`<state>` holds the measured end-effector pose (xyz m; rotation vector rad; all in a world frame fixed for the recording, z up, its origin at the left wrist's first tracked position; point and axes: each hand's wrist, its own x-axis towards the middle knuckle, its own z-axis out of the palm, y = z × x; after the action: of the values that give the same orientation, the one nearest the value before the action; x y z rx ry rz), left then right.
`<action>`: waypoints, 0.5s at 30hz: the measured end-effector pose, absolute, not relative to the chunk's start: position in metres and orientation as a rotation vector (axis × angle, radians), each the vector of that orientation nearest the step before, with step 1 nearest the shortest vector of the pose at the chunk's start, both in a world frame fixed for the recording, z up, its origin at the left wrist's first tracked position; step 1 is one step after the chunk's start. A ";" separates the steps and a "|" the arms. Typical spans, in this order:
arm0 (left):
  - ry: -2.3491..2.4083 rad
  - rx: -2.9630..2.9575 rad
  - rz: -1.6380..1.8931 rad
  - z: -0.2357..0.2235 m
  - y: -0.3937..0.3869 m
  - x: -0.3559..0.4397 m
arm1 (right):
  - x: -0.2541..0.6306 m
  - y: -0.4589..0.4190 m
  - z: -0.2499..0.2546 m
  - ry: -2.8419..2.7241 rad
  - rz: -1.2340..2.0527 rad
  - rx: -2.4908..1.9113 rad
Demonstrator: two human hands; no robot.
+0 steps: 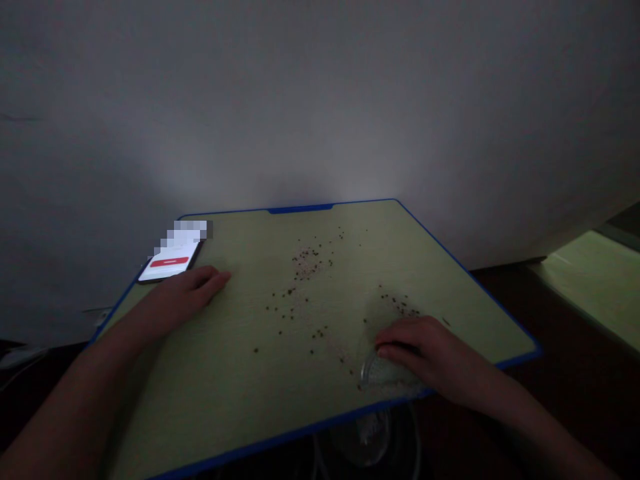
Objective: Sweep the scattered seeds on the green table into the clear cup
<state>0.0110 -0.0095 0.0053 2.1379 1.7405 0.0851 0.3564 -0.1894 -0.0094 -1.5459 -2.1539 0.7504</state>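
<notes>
A pale green table (240,373) with a blue rim fills the middle of the head view. Small dark and reddish grains (306,261) lie scattered over its centre and right side. My left hand (193,285) rests flat on the table, fingers together and stretched toward a lit phone (170,262) at the far left corner. My right hand (423,350) lies near the front right edge, its fingers curled over the rim of a small clear glass dish (383,372) that holds pale grains.
A white wall rises right behind the table. A second pale green surface (595,280) stands to the right across a dark gap. Under the front edge hangs something clear and round (365,433), with cables beside it. The room is dim.
</notes>
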 end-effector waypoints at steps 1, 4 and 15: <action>1.740 2.141 0.089 0.005 -0.009 0.011 | 0.356 -0.189 -0.009 -2.161 0.768 -1.545; 1.739 2.146 0.088 0.005 -0.009 0.011 | 0.356 -0.188 -0.008 -2.169 0.778 -1.552; 1.762 2.126 0.048 0.014 -0.015 0.018 | 0.352 -0.187 -0.003 -2.196 0.814 -1.515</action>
<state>0.0178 -0.0148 0.0138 2.1265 1.7624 0.0476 0.3522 -0.1874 -0.0027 -1.5148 -2.1961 0.8139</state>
